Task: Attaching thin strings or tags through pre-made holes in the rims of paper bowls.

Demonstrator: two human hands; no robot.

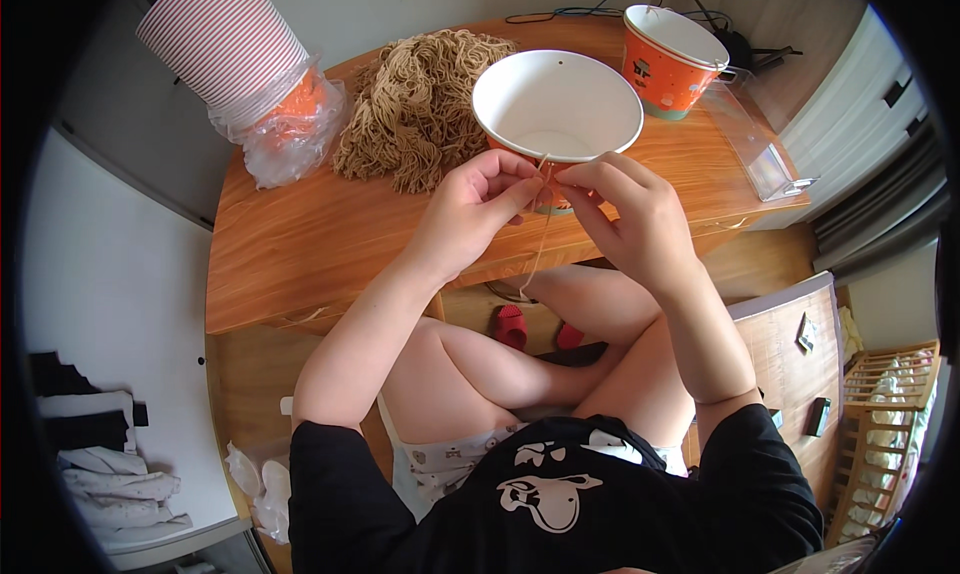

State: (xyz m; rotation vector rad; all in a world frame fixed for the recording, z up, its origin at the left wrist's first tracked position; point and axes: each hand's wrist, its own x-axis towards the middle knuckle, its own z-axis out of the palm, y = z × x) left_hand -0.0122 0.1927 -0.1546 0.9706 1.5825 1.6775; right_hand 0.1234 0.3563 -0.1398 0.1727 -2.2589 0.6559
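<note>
Both hands meet at the near rim of a white-lined orange paper bucket (557, 104) on the wooden table. A thin tan string (541, 242) is attached at that rim, and its loose end hangs down past the table's front edge. My left hand (485, 204) pinches the string between thumb and fingers. Opposite it, my right hand (630, 209) pinches the string too, its fingertips almost touching the left ones. The hands hide most of the bucket's front and the exact spot where the string is held. A small hole shows in the bucket's far wall.
A heap of tan strings (420, 104) lies left of the bucket. Further left, a tall stack of striped paper buckets (222, 39) leans in clear plastic wrap. A second orange bucket (672, 64) stands at the back right, near a clear plastic tray (752, 144) and dark cables.
</note>
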